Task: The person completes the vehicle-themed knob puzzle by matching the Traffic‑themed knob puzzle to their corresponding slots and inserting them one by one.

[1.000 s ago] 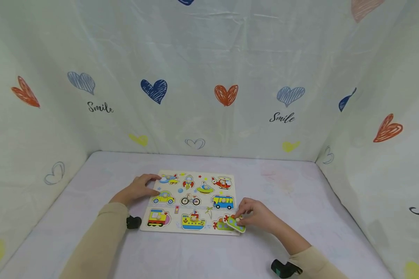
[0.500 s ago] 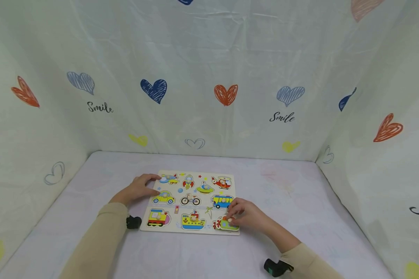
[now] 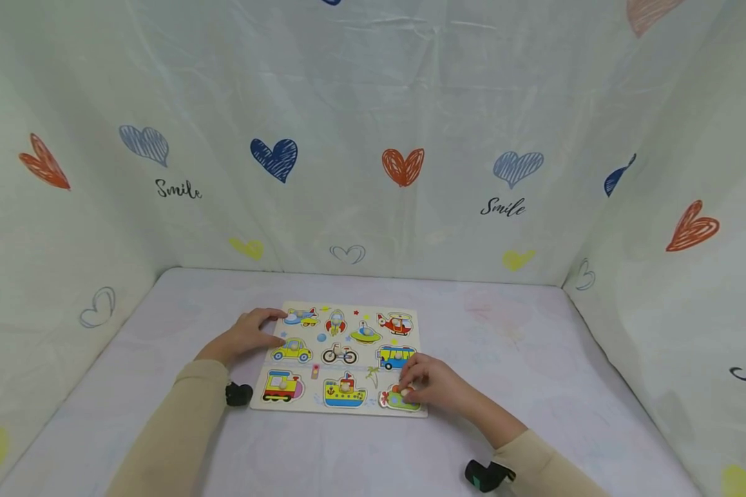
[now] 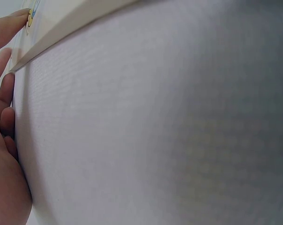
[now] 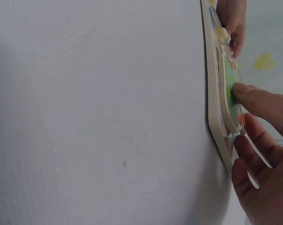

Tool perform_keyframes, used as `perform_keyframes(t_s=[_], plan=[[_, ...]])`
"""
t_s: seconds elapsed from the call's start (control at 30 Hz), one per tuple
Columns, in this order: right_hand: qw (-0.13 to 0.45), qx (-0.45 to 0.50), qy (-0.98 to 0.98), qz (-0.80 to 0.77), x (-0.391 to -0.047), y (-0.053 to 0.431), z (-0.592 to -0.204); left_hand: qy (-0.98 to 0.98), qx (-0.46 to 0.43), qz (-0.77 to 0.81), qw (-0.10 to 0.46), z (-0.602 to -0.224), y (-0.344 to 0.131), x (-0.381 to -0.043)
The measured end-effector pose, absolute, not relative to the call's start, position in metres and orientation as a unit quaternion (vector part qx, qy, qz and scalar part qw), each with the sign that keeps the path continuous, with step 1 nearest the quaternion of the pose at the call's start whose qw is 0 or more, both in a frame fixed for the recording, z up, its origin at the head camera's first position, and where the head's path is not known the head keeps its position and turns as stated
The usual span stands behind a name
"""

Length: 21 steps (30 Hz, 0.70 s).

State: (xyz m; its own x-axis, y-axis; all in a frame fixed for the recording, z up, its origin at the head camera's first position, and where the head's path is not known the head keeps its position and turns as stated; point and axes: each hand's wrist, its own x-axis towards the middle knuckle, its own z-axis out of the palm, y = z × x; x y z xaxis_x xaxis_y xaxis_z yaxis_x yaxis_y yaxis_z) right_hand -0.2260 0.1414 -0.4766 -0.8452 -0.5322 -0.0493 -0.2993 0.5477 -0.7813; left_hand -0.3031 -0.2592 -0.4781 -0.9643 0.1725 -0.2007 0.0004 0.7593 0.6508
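Note:
A pale wooden peg puzzle board (image 3: pixel 309 397) lies on the table, filled with vehicle pieces. My right hand (image 3: pixel 441 386) pinches the knob of a green submarine puzzle piece (image 3: pixel 393 402) at the board's near right corner. In the right wrist view this green piece (image 5: pixel 231 93) sits slightly raised above the board's face. My left hand (image 3: pixel 239 338) rests on the board's left edge, thumb and fingers spread beside the airplane piece (image 3: pixel 301 317) and the yellow car piece (image 3: pixel 292 351). Only its fingers and palm show in the left wrist view.
Around the submarine sit the blue bus piece (image 3: pixel 395 357) and the yellow ship piece (image 3: pixel 345 393); the train piece (image 3: pixel 281 388) is at the near left. A white-covered table (image 3: pixel 503 331) surrounds the board, and a heart-printed curtain (image 3: pixel 348 207) stands behind.
My right hand has moved left with the submarine piece, which was tilted past the board's right edge and now lies over its matching picture. The left hand has stayed put.

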Motion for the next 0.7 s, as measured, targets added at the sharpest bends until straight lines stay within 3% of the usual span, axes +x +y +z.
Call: perform_keyframes(t_s=[0.7], plan=[[0.151, -0.236, 0.867, -0.413, -0.2297, 0.1397, -0.4777, 0.929, 0.050, 0.346, 0.123, -0.4779, -0.2598, -0.3036]])
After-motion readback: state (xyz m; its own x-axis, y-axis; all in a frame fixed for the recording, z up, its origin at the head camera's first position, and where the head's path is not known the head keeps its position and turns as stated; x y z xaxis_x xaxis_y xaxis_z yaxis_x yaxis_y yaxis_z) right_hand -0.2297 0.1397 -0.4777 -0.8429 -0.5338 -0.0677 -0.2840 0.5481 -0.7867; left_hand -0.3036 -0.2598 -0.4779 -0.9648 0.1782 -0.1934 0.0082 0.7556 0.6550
